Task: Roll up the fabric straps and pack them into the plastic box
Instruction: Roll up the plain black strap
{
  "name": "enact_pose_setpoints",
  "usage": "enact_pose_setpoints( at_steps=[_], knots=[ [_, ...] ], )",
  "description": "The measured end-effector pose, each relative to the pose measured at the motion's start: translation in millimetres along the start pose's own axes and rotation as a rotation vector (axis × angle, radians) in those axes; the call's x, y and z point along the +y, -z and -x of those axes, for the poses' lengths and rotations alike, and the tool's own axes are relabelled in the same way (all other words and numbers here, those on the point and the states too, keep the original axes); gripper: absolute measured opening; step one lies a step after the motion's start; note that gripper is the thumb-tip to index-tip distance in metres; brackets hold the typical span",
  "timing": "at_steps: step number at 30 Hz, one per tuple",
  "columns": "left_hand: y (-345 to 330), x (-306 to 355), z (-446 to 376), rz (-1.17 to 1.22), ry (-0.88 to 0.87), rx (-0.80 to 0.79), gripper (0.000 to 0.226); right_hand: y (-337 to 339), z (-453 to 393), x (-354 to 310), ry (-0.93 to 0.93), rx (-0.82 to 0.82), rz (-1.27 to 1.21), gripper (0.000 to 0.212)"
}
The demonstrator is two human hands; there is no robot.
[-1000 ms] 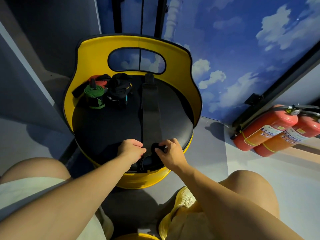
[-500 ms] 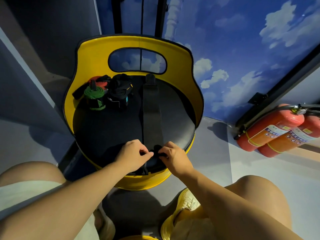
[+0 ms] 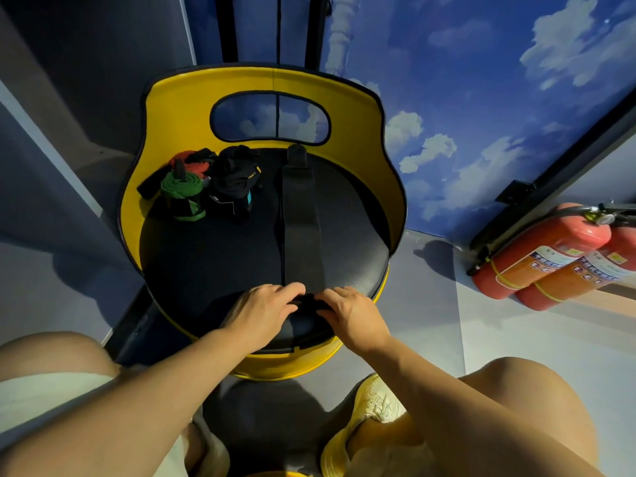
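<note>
Head view, looking down on a yellow barrel chair (image 3: pixel 354 108) with a black round seat (image 3: pixel 213 263). A black fabric strap (image 3: pixel 300 228) lies flat along the seat from the backrest toward the near edge, where its near end has been wound into a small roll (image 3: pixel 307 302). The left hand (image 3: pixel 263 313) and the right hand (image 3: pixel 347 313) sit on either side of that roll, fingers curled onto it; each pinches one end of the roll.

Step in hand, by judgement: rolling the strap away from the person. To do it well, both hands should turn together so the edges stay stacked, with light tension kept on the flat length so the coil stays tight and does not cone to one side.

At the back left of the seat stand a rolled green strap (image 3: pixel 183 197), a red bundle (image 3: pixel 187 160) behind it, and a black bundle (image 3: pixel 237 187) just beside them. No plastic box is in view.

Writing: small yellow lettering on the black bundle, too small to read. Two red fire extinguishers (image 3: pixel 550 256) lie at the right wall; their labels carry print that cannot be read.
</note>
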State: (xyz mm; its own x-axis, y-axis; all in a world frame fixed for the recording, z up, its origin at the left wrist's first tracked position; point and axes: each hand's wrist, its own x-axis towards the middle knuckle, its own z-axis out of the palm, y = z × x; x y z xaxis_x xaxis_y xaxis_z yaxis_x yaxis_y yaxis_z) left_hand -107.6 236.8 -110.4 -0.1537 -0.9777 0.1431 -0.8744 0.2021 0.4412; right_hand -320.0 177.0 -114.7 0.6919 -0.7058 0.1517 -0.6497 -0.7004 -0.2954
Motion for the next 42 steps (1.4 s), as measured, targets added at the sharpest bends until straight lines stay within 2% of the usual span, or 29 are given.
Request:
enact_pose_setpoints(
  at_steps=[9,12,15,19,24,28,34,37,42],
  knots=[
    [-9,-8,-2,0.033,0.033,0.067,0.011,-5,-3,4,0.002,-0.057,-0.019,0.028],
    [-9,-9,-1,-0.017,-0.043,0.076,0.014,-8,0,5,0.024,-0.018,-0.003,0.026],
    [-9,-10,-1,-0.093,-0.079,0.045,0.026,-9,0,4,0.036,0.024,0.021,0.024],
    [-11,-11,-4,-0.105,-0.123,0.077,0.022,-9,0,3,0.066,0.023,0.036,0.033],
    [-8,-8,-7,0.057,0.037,0.092,0.012,-4,-1,5,0.04,0.008,0.012,0.022],
    [-10,-7,-8,0.107,0.11,0.053,0.013,-6,0,4,0.041,0.003,0.012,0.024],
    [-8,-10,-18,0.257,0.315,-0.034,0.017,-7,-13,6,-0.112,-0.015,-0.136,0.025],
    [-10,-10,-21,0.268,0.343,-0.044,0.014,-6,-20,9,-0.171,-0.018,-0.188,0.021],
    [-9,-8,-22,0.289,0.371,0.026,0.006,-8,-23,9,-0.201,0.038,-0.213,0.013]
  ],
)
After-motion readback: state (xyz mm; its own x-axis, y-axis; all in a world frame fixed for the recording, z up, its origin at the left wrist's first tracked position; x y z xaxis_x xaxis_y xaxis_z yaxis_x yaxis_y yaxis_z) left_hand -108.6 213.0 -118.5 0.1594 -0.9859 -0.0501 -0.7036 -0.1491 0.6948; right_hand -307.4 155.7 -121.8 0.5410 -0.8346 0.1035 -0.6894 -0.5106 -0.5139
